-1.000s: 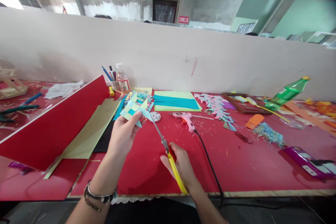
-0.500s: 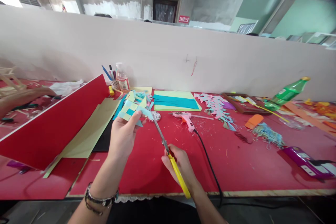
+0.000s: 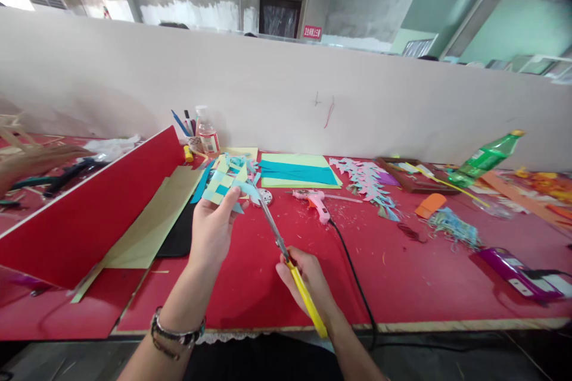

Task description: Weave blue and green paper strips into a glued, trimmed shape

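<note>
Between its thumb and fingers, my left hand (image 3: pixel 214 223) pinches a piece of woven paper (image 3: pixel 222 186) in pale yellow, light blue and teal. Loose strip ends stick out along its edges. My right hand (image 3: pixel 306 280) is closed round the scissors (image 3: pixel 292 271), which have yellow handles and long metal blades. The blade tips point up and left, at a light blue strip end on the right side of the woven piece. Whether the blades have paper between them is hard to make out. A pink glue gun (image 3: pixel 318 203) lies on the red table right of the scissors.
A red board (image 3: pixel 102 208) stands upright at left, beside yellow paper strips (image 3: pixel 152 220). Behind lie teal strips on yellow paper (image 3: pixel 297 171), a plastic bottle (image 3: pixel 208 134) and pink paper cuttings (image 3: pixel 361 178). A green bottle (image 3: pixel 487 159) and purple power strip (image 3: pixel 518 274) are at right. Another person's arm (image 3: pixel 42 164) reaches in at far left.
My hands, the woven paper and the scissors hold nearly the same place, with the blades looking slightly closer together. At far left, the other person's hand has moved, and a dark tool shows there.
</note>
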A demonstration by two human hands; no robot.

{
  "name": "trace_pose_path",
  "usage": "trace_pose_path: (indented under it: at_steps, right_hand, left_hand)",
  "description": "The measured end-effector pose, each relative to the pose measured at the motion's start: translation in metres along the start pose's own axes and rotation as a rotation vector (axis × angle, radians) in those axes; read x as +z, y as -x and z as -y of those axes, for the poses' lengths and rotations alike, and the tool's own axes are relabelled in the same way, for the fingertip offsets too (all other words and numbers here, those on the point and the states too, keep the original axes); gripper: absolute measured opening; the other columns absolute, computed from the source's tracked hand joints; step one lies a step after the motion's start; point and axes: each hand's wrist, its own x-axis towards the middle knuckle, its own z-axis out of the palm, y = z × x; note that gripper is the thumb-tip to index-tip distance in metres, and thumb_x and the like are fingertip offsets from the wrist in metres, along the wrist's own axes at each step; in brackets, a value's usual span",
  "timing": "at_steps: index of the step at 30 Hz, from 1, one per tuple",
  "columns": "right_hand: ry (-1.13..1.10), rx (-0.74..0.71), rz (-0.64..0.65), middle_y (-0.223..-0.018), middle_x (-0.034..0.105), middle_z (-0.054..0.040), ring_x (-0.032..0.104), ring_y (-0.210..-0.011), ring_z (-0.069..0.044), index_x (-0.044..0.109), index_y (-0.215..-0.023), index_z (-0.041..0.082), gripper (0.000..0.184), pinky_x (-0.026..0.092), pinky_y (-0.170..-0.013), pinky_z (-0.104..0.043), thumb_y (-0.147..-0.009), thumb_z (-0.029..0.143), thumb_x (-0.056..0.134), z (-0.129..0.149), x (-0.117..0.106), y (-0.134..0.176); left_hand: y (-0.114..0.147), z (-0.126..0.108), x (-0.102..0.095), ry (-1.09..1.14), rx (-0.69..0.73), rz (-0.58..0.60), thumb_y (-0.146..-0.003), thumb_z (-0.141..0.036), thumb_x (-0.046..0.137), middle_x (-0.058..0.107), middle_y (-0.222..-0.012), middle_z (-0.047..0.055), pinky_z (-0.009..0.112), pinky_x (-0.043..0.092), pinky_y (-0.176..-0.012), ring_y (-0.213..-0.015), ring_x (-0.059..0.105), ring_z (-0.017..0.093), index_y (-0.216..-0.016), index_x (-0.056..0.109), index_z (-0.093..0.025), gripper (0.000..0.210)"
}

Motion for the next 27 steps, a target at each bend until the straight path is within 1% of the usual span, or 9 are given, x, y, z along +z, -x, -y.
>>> trace_pose_path:
  at_steps: [4,8,12,18,24,27]
  right_hand:
    - [-0.007,0.008,-0.001,-0.055,0.038,0.0050,0.034,-0.051,-0.007,0.048,-0.071,0.016,0.020,0.024,-0.046,-0.019,-0.074,0.034,0.054,0.001,-0.001,0.001]
    - [-0.004,0.007,-0.006,-0.055,0.038,0.0049,0.034,-0.051,-0.007,0.049,-0.071,0.016,0.019,0.025,-0.046,-0.019,-0.073,0.033,0.055,-0.001,-0.001,0.001]
    - [-0.004,-0.003,-0.017,-0.055,0.040,0.0044,0.035,-0.051,-0.007,0.049,-0.071,0.016,0.020,0.025,-0.045,-0.019,-0.073,0.034,0.055,-0.005,0.000,0.000]
    - [-0.021,-0.007,-0.026,-0.055,0.039,0.0045,0.034,-0.050,-0.007,0.049,-0.070,0.016,0.021,0.024,-0.044,-0.019,-0.074,0.036,0.055,-0.010,0.004,-0.001]
    - [-0.092,0.029,-0.017,-0.055,0.037,0.0050,0.034,-0.048,-0.007,0.049,-0.072,0.017,0.025,0.025,-0.043,-0.018,-0.076,0.041,0.053,-0.008,0.004,-0.002]
    - [-0.093,0.046,-0.014,-0.054,0.035,0.0054,0.035,-0.047,-0.007,0.049,-0.073,0.017,0.025,0.025,-0.042,-0.018,-0.076,0.041,0.052,-0.008,0.003,-0.001]
  left_hand:
    - [-0.001,0.003,0.000,0.029,0.009,-0.003,-0.055,-0.024,0.075,0.064,-0.066,-0.001,0.016,0.049,-0.051,-0.055,0.058,0.008,-0.075,0.064,-0.013,0.026]
    - [-0.002,0.006,-0.001,0.030,0.019,-0.005,-0.056,-0.023,0.075,0.064,-0.067,-0.001,0.016,0.050,-0.052,-0.056,0.059,0.008,-0.075,0.064,-0.013,0.024]
    - [-0.003,0.006,0.000,0.019,0.026,-0.012,-0.055,-0.024,0.075,0.065,-0.068,0.000,0.015,0.049,-0.049,-0.056,0.059,0.008,-0.074,0.065,-0.013,0.024]
    - [0.001,0.006,0.003,0.044,-0.007,0.003,-0.055,-0.025,0.075,0.064,-0.068,-0.001,0.016,0.051,-0.053,-0.059,0.060,0.009,-0.073,0.065,-0.013,0.025]
    - [0.004,0.009,0.006,0.063,-0.057,-0.003,-0.051,-0.025,0.077,0.063,-0.062,-0.002,0.015,0.050,-0.052,-0.056,0.058,0.008,-0.068,0.064,-0.012,0.025]
    - [0.004,0.010,0.007,0.063,-0.068,-0.005,-0.051,-0.025,0.077,0.063,-0.063,-0.002,0.015,0.049,-0.051,-0.057,0.059,0.008,-0.069,0.064,-0.012,0.026]
